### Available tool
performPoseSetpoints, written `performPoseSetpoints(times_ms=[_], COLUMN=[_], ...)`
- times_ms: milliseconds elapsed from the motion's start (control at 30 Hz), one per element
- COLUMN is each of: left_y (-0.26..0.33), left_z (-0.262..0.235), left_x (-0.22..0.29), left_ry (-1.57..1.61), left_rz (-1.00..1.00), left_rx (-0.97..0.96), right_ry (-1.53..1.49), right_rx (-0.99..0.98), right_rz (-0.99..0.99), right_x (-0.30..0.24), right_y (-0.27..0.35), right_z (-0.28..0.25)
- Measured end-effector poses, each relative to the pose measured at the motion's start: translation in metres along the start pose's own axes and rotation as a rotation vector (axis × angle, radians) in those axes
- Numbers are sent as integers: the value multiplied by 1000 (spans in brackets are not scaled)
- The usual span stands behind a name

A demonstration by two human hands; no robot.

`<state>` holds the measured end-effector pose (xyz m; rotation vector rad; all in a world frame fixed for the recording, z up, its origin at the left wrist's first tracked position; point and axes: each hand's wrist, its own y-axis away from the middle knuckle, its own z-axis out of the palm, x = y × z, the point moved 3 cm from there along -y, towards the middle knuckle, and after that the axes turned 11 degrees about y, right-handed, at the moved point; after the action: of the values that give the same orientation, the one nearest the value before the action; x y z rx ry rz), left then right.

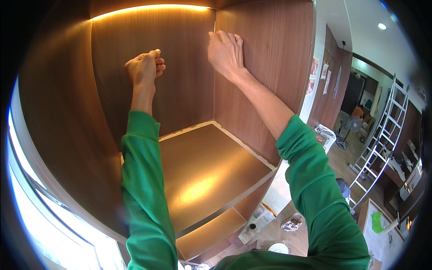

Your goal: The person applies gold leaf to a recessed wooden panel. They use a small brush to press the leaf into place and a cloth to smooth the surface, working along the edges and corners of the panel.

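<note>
Both arms, in green sleeves, reach up into a brown wood-grain cabinet. My left hand [145, 67] is in front of the back panel [180, 90], fingers curled and thumb pressed to the forefinger. A small pale bit shows at the thumb tip; I cannot make out what it is. Up by the back right corner, my right hand [226, 51] is closed with its knuckles toward me, close to the right side panel [261, 67]. Its fingertips are hidden. A thin pale strip [215, 26] runs in the corner seam just above it.
A glossy shelf [211, 157] lies below my hands, edged by an uneven pale strip [234, 139]. A lit strip [148, 8] glows at the top. To the right stand a metal ladder [382, 139], a fan [353, 123] and a table [387, 238]. Windows [58, 229] are at left.
</note>
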<state>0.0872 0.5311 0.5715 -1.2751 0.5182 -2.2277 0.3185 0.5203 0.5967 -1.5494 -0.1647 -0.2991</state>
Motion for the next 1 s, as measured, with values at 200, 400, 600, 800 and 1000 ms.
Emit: performPoseSetpoints(times_ms=[200, 400, 600, 800, 1000], left_y=[2, -1, 1, 0, 2], left_z=[-4, -4, -4, -4, -3], left_x=[1, 0, 2, 2, 2], left_ry=[7, -4, -29, -24, -5], left_rz=[3, 5, 10, 29, 38], left_rx=[17, 22, 20, 3, -6], right_ry=[95, 136, 114, 125, 119], right_rx=[-21, -11, -206, -260, -239], right_rz=[-1, 5, 49, 61, 61], right_x=[8, 11, 13, 12, 6], right_y=[-24, -34, -46, -51, -42], right_z=[16, 23, 22, 22, 18])
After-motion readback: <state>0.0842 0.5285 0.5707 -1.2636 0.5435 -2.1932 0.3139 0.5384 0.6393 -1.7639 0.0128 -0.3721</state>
